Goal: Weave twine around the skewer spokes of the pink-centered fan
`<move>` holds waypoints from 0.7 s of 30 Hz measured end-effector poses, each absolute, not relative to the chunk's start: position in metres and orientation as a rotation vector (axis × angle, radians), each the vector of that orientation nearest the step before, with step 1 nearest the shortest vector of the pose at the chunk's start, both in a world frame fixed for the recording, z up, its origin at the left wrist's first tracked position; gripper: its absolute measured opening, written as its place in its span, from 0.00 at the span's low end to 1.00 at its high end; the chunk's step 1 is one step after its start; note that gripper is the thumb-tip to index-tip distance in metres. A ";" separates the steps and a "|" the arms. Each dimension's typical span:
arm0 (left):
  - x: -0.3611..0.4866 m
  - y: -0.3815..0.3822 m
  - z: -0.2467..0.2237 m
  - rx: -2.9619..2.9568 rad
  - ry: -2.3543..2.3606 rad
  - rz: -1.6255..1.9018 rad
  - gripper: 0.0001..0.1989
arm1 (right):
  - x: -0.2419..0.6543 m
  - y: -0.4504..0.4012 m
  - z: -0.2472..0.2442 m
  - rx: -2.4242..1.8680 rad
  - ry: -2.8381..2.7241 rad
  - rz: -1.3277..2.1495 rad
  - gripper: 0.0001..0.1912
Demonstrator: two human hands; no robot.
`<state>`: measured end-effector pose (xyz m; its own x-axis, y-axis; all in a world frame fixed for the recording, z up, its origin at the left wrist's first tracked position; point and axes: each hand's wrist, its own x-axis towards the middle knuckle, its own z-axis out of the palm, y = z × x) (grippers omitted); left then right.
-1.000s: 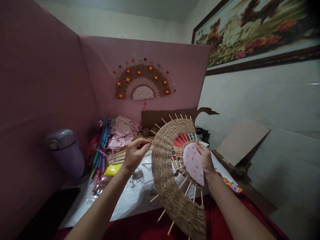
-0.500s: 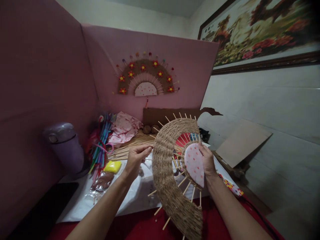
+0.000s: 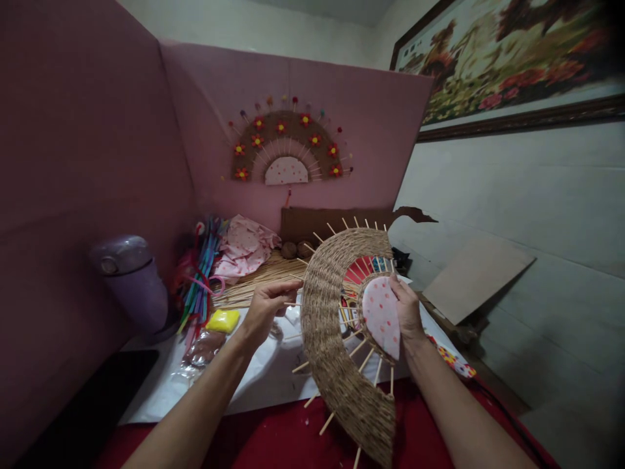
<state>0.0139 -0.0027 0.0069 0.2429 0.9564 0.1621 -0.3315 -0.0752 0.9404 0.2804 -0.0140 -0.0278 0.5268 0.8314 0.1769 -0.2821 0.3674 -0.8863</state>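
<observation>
A fan-shaped woven piece (image 3: 325, 326), a broad half ring of brown twisted cord on thin wooden sticks, is held up on its side over the table. My right hand (image 3: 409, 309) grips its half-round centre pad (image 3: 381, 316), covered in white cloth with pink-red dots, thumb on the front and fingers hidden behind. At the outer left rim is my left hand (image 3: 266, 309), index finger reaching to the woven edge, thumb close beneath. Its fingertips appear closed on the end of one wooden stick (image 3: 293, 304) or a neighbouring one; the exact contact is small.
A similar finished fan (image 3: 288, 146) with flowers hangs on the pink board. Left stand a purple bottle (image 3: 129, 283), pipe cleaners (image 3: 202, 273), dotted cloth (image 3: 247, 244), and yellow clay (image 3: 222, 320). Long sticks (image 3: 254, 283) lie behind. A cardboard sheet (image 3: 481, 283) leans right.
The left fingers have shifted slightly at the rim, the index finger straighter now. The woven piece has turned a little, and the view has moved slightly. My right hand keeps its hold.
</observation>
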 end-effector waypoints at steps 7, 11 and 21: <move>0.014 -0.003 0.005 1.291 0.755 1.200 0.14 | 0.286 -0.010 -0.031 -0.936 -0.657 0.721 0.21; 0.014 -0.004 0.006 1.310 0.764 1.203 0.13 | 0.290 -0.007 -0.032 -0.969 -0.691 0.622 0.22; 0.018 -0.005 0.008 1.348 0.910 1.254 0.12 | 0.286 -0.010 -0.026 -0.951 -0.622 0.644 0.23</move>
